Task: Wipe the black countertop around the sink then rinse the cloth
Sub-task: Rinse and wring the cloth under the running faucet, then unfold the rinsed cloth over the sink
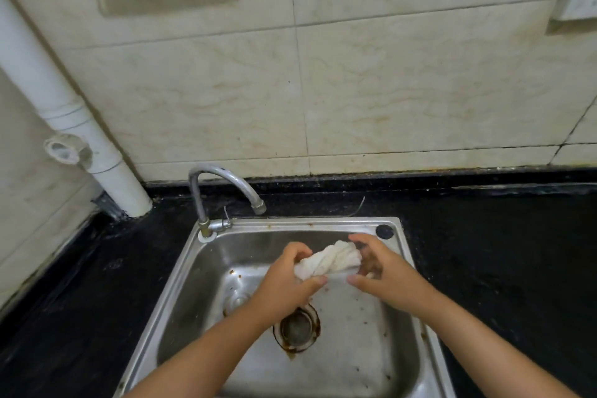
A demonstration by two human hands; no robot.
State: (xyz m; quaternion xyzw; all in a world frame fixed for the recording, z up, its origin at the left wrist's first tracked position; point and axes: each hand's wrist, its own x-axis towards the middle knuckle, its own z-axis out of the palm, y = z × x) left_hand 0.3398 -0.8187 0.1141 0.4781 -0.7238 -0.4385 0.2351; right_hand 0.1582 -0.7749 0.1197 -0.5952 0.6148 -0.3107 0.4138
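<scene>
- nearest, low in the steel sink [400, 229]: drain strainer [297, 326] ringed with rust-brown grime, brown specks scattered over the basin floor; no water seen pooling there.
- above the drain, left hand [284, 281]: fingers curled over one end of the white cloth [329, 260], thumb pressed underneath, clenched round it.
- opposite, right hand [381, 268]: fingers and thumb cupped round the other end of the cloth, wrapped on it but looser than the left by the look.
- between the two hands, held above the basin and clear of its floor: cloth bunched into a thick twisted roll, ridged like a rope.
- handling, as a judgement: soft, limp, no shape of its own; probably wet, so heavier than it looks, prone to drip and to slip from a loose grasp. nothing fragile, can take a hard squeeze.
- best hold, as a judgement: one fist at each end as now, twisting in opposite directions over the basin so runoff falls in the sink; pinching a single corner would let the roll unravel and sag.
- further back, on the sink's rear rim: curved chrome faucet [223, 191], spout to the left of the cloth, no stream visible from it.
- around the sink: black tabletop [500, 252], dark and speckled; wet or dry cannot be told.
- farthest: cream tiled wall [387, 90] and a white drainpipe [64, 107] in the left corner.
</scene>
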